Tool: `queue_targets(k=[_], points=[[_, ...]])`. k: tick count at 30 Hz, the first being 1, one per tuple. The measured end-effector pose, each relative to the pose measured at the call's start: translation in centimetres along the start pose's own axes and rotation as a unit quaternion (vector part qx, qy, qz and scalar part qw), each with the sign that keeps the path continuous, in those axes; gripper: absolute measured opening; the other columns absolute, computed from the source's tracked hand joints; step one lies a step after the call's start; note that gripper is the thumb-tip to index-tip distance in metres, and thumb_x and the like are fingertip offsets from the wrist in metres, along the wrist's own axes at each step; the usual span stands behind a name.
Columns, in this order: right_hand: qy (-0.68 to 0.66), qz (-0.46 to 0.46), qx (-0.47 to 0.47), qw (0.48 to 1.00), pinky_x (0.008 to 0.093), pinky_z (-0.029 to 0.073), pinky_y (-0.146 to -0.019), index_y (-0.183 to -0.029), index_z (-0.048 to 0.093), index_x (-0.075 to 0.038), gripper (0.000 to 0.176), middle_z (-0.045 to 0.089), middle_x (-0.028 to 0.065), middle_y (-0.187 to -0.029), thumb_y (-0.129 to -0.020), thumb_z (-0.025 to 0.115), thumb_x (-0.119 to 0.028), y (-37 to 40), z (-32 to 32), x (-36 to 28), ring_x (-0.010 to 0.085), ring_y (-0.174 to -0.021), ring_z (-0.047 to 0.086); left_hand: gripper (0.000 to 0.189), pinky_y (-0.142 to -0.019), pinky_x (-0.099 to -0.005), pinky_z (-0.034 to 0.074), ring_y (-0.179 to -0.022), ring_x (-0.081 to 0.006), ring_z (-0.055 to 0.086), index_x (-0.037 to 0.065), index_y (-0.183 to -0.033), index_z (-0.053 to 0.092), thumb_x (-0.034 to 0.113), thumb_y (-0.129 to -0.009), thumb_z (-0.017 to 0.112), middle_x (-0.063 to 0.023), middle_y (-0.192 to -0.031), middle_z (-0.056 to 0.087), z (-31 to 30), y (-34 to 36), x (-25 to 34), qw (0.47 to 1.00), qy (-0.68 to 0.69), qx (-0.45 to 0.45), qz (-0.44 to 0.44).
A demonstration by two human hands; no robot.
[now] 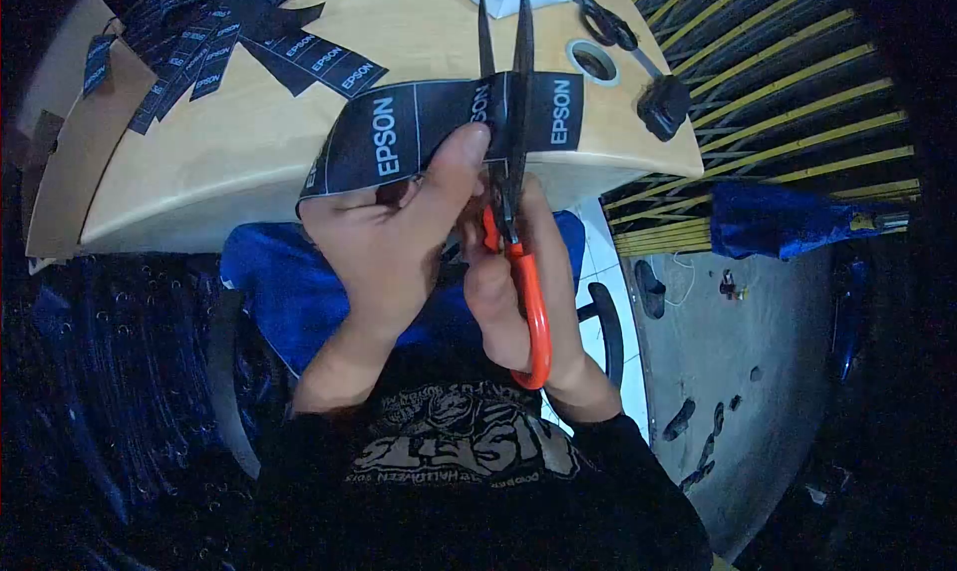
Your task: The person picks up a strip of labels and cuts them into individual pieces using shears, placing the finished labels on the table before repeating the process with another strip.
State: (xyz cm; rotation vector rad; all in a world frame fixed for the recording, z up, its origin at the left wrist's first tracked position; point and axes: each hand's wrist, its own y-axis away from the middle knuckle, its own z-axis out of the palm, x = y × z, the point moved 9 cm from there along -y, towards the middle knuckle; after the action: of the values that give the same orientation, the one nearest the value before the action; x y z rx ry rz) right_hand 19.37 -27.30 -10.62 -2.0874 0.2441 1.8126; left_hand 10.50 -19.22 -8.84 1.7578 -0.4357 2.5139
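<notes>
Black strip (349,137), long axis along worktop (259,137) edge, is being pinched by left fingers (465,150), crosswise scissors (534,312) by right fingers (490,280).

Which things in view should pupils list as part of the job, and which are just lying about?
Job in hand:
orange-handled scissors, held
EPSON-printed strip, held
loose EPSON pieces, probably

Seemingly lying about:
white ring
unidentified black object
blue bundle

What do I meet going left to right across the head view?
Cardboard, left hand, red-handled scissors, pale roll, small black object, blue bundle.
</notes>
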Motion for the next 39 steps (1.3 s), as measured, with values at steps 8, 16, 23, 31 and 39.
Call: queue_targets(k=[8, 16, 23, 31, 39], points=[[0.026, 0.011, -0.003, 1.0, 0.0214, 0.033, -0.06, -0.114, 0.041, 0.001, 0.074, 0.042, 0.0003, -0.082, -0.081, 0.05, -0.064, 0.0, -0.1, 0.0, 0.0079, -0.071, 0.038, 0.005, -0.049, -0.0167, 0.04, -0.054, -0.0027, 0.053, -0.001, -0.074, 0.065, 0.0, -0.078, 0.068, 0.0007, -0.064, 0.062, 0.0, -0.3, -0.3, 0.998, 0.039, 0.008, 0.044], [0.007, -0.013, 0.008, 1.0, 0.0206, 0.034, -0.062, -0.113, 0.041, 0.001, 0.071, 0.042, 0.0009, -0.085, -0.081, 0.051, -0.062, -0.1, -0.1, -0.4, 0.008, -0.073, 0.038, 0.003, -0.049, -0.0165, 0.04, -0.055, -0.0026, 0.052, -0.001, -0.08, 0.066, 0.001, -0.079, 0.068, 0.0018, -0.067, 0.062, 0.1, -0.2, 0.0, 0.999, 0.033, -0.019, 0.012], [0.016, -0.023, 0.001, 1.0, 0.0203, 0.033, -0.06, -0.112, 0.041, 0.001, 0.071, 0.041, 0.001, -0.085, -0.081, 0.052, -0.062, -0.1, 0.0, -0.6, 0.0076, -0.071, 0.038, 0.008, -0.056, -0.0174, 0.042, -0.066, -0.0034, 0.054, 0.0, -0.088, 0.065, 0.002, -0.081, 0.066, -0.0001, -0.078, 0.062, 1.1, -0.3, -0.9, 0.992, 0.101, -0.06, -0.042], [0.011, -0.036, 0.004, 0.999, 0.0213, 0.033, -0.062, -0.117, 0.039, 0.001, 0.077, 0.041, 0.0013, -0.088, -0.08, 0.052, -0.064, 0.0, 0.1, -0.7, 0.0085, -0.074, 0.038, 0.005, -0.054, -0.0173, 0.039, -0.06, -0.0033, 0.051, 0.001, -0.084, 0.063, 0.006, -0.083, 0.064, 0.0016, -0.072, 0.06, 1.2, -0.1, -1.4, 0.988, 0.141, -0.036, -0.042], [0.004, -0.04, -0.002, 0.999, 0.0214, 0.032, -0.065, -0.121, 0.036, 0.002, 0.08, 0.04, 0.0, -0.088, -0.08, 0.051, -0.065, -0.3, 0.3, -0.3, 0.0086, -0.076, 0.037, 0.006, -0.051, -0.0186, 0.039, -0.057, -0.0042, 0.051, 0.002, -0.081, 0.063, 0.007, -0.083, 0.064, 0.0011, -0.067, 0.059, 1.2, -0.4, -0.6, 0.991, 0.126, -0.029, 0.012]])
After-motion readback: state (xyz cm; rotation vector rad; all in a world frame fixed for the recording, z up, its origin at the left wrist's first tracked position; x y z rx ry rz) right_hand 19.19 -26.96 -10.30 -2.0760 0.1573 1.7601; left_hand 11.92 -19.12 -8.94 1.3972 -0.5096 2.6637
